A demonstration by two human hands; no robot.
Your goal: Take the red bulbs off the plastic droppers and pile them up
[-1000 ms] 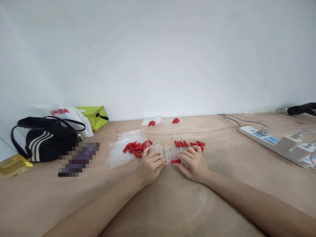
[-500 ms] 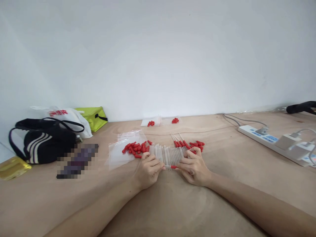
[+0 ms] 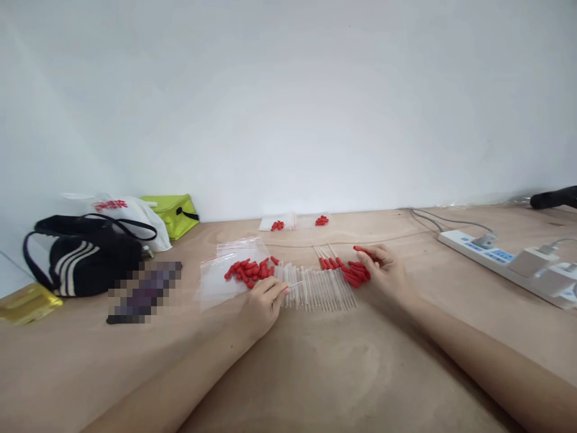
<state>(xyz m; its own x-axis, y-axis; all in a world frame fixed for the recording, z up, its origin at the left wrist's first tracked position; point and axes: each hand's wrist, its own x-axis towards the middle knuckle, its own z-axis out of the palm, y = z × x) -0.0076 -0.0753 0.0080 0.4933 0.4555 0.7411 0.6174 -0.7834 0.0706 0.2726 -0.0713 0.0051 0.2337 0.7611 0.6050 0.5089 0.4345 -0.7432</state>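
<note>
A row of clear glass dropper tubes (image 3: 320, 287) lies on the wooden table (image 3: 315, 373) in front of me. My left hand (image 3: 264, 300) rests at the row's left end, fingers pinched on one clear tube (image 3: 294, 284). My right hand (image 3: 385, 270) is at the row's far right end and holds a dropper with a red rubber bulb (image 3: 360, 249) over a heap of assembled red-bulbed droppers (image 3: 349, 269). Loose red bulbs (image 3: 249, 270) lie on a clear plastic bag (image 3: 216, 276) to the left.
Two small bags with red bulbs (image 3: 297, 222) lie at the back by the wall. A black striped bag (image 3: 81, 255), a white plastic bag (image 3: 126, 213), a green pouch (image 3: 174, 211) and a yellow object (image 3: 27, 302) crowd the left. A white power strip (image 3: 505, 261) with plugs runs along the right.
My right hand has carried the red-bulbed dropper from the middle of the row back and right to the heap. My left hand has taken hold of another clear tube.
</note>
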